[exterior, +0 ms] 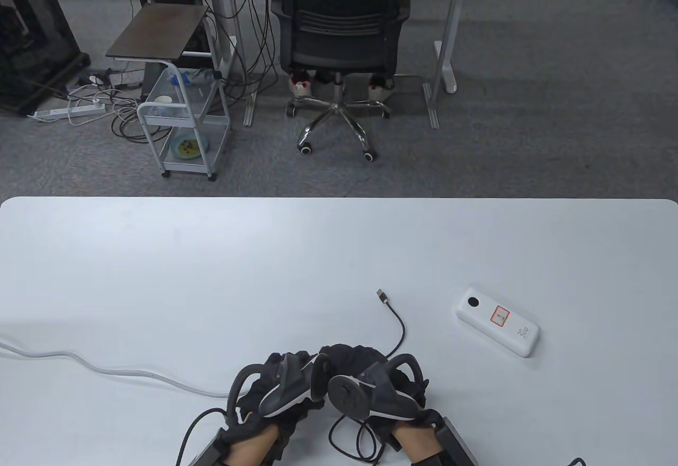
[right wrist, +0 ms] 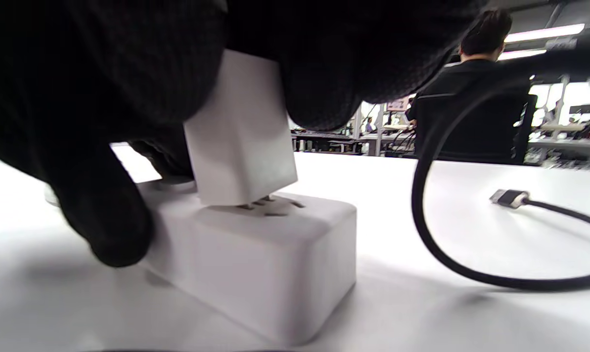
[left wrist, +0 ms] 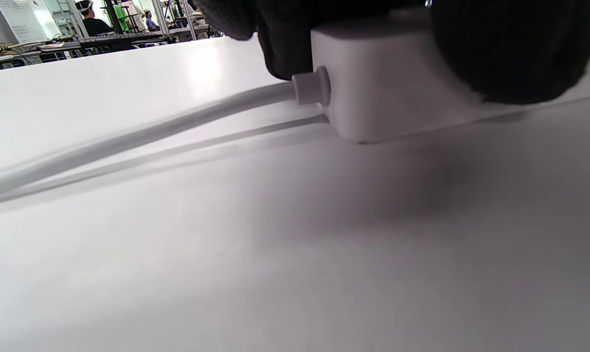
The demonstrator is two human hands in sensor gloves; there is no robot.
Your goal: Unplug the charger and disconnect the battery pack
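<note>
Half the job looks done from where I am sitting: the black cable's free plug [exterior: 382, 295] is lying bare on the white table [exterior: 159, 275], well apart from the battery pack [exterior: 498, 321], so I am judging the pack as already disconnected. What is remaining is the charger [right wrist: 238, 132], and I am seeing it mid-pull in the right wrist view.

My right hand [exterior: 378, 392] is gripping the charger's white block from above, gloved fingers [right wrist: 324, 73] wrapped over its top and sides. The block is tilting, its prongs partly showing above the socket face of the power strip [right wrist: 256, 264], so I am judging it as nearly free but not yet out. My left hand [exterior: 280, 389] is pressing down on the strip's other end; in the left wrist view the gloved fingers [left wrist: 510, 49] are sitting on top of the white housing, beside where its grey-white cord [left wrist: 143, 134] is leaving. Both hands are close together at the near edge of the table, almost touching.

The charger is looking like a smooth, plain white cube with rounded edges. The black cable [right wrist: 422, 205] is looping up beside it toward my hand; where it is joining the charger is hidden. The battery pack is lying flat to the right, white, with a dark round spot and a small red-framed label.
</note>
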